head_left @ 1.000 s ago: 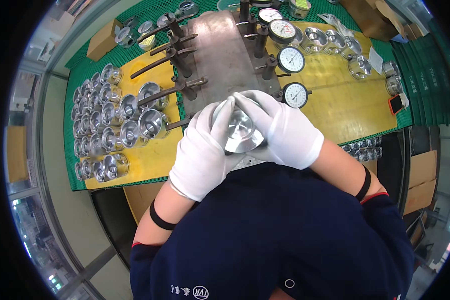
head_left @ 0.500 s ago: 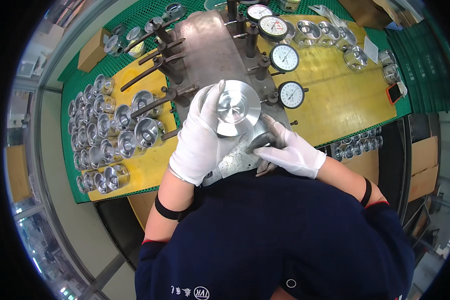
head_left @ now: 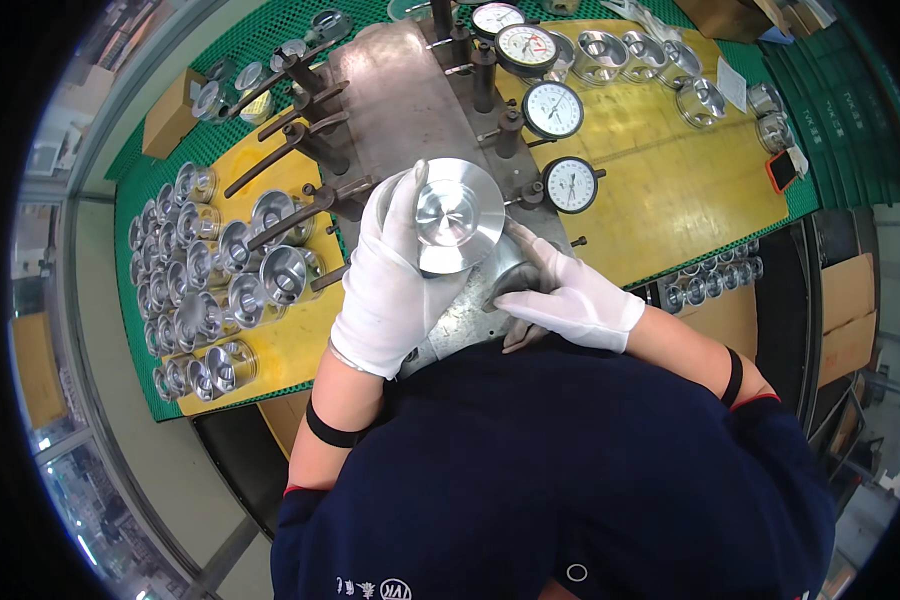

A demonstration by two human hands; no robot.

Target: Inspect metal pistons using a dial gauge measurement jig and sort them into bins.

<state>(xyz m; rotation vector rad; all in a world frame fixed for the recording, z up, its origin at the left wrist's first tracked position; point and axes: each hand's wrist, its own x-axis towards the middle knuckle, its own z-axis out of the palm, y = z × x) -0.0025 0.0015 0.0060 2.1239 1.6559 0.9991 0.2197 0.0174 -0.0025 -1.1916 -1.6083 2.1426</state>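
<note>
My left hand [head_left: 390, 270], in a white glove, grips a silvery metal piston [head_left: 458, 217] by its side. The piston's round, shiny crown faces up, with ring-shaped steps around a bowl in the middle. My right hand [head_left: 570, 300], gloved too, is closed around a dark, rounded part [head_left: 512, 284] just below and right of the piston. What that part belongs to is partly hidden by my fingers. Under both hands lies a bright metal surface [head_left: 460, 330], close to my body. Beyond the piston stretches a grey steel plate [head_left: 400, 100].
Dial gauges [head_left: 570, 185] on dark posts line the plate's right side. Dark clamp rods [head_left: 285, 220] stick out on its left. Many pistons [head_left: 205, 265] crowd the yellow board [head_left: 280, 350] at left; several more [head_left: 602, 57] stand at the far right, near a phone [head_left: 782, 172].
The whole view has shifted slightly, so the bench appears further left. Both hands keep their hold, and the piston stays crown up.
</note>
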